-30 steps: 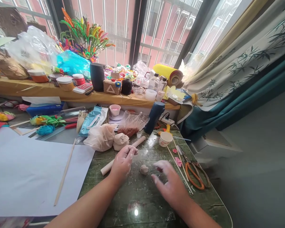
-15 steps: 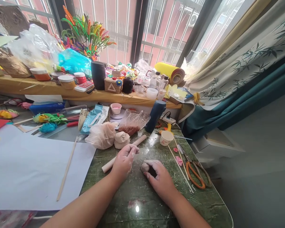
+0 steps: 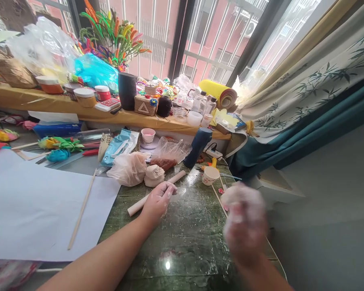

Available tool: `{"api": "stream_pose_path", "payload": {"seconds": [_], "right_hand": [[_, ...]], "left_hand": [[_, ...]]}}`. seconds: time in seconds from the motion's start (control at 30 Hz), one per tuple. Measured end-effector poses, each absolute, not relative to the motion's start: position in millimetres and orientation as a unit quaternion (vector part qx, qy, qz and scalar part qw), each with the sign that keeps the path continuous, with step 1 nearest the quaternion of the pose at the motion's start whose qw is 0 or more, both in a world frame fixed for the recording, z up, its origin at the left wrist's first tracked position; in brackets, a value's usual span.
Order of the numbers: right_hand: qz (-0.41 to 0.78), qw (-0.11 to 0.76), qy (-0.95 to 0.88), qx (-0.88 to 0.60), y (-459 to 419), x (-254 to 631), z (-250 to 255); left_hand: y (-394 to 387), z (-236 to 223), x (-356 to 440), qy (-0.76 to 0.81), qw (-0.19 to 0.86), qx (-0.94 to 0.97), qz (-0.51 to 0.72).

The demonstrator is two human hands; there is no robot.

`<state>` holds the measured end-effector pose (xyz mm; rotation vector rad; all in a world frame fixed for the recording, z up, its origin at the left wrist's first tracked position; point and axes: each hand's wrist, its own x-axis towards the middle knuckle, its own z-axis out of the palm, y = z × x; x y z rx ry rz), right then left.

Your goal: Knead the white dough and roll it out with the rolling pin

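My left hand (image 3: 160,198) is closed over the table, thumb against the fingers, which are dusted pale. Whatever lies inside its grip is hidden. Beside it, a pale rolling pin (image 3: 137,207) lies diagonally, partly behind the hand. My right hand (image 3: 245,222) is raised over the table's right side and smeared by motion. Its fingers look curled round a pale grey lump of clay (image 3: 230,194), whose outline is blurred. Just beyond my left hand sits a larger lump of clay (image 3: 154,176), next to a crumpled plastic bag (image 3: 129,169).
A paper cup (image 3: 210,176) stands near thin wooden sticks (image 3: 218,200) at the right. Behind it is a dark blue cylinder (image 3: 198,147). White paper (image 3: 42,210) covers the left side, with a flat stick (image 3: 82,210) on it. Jars and craft items crowd the sill (image 3: 109,118).
My right hand has lifted off the tabletop and swung right with the lump of clay, now covering the scissors. My left hand stays closed in nearly the same place. The view has shifted slightly.
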<state>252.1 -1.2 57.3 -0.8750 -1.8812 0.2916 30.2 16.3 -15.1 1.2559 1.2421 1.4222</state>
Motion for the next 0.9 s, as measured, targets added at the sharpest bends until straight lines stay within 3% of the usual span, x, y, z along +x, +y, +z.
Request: {"api": "stream_pose_path", "payload": {"seconds": [0.1,0.23,0.47,0.57,0.73,0.83,0.9], "right_hand": [[0.175,0.32,-0.873,-0.324,-10.1,246.8,18.3],[0.181,0.344,-0.796,-0.463,-6.3,245.9,-13.2],[0.21,0.263,-0.837,-0.431,-17.1,208.5,-23.9],[0.176,0.291,-0.85,-0.402,-8.9,213.4,-18.8],[0.062,0.48,-0.674,-0.559,61.5,271.5,-10.6],[0.122,0.449,-0.646,-0.605,99.6,291.5,-17.9],[0.099,0.417,-0.684,-0.591,113.8,292.9,-21.7]], "left_hand": [[16.2,-14.5,28.0,0.505,0.409,0.509,0.565],[15.0,-10.5,28.5,0.518,0.4,0.513,0.556],[15.4,-8.3,30.1,0.522,0.412,0.503,0.553],[13.8,-7.5,27.0,0.528,0.401,0.547,0.512],[6.4,-3.4,22.5,0.482,0.344,0.735,0.33],[3.6,-1.6,24.1,0.473,0.32,0.769,0.288],[3.4,-1.5,25.8,0.476,0.311,0.773,0.282]]}}
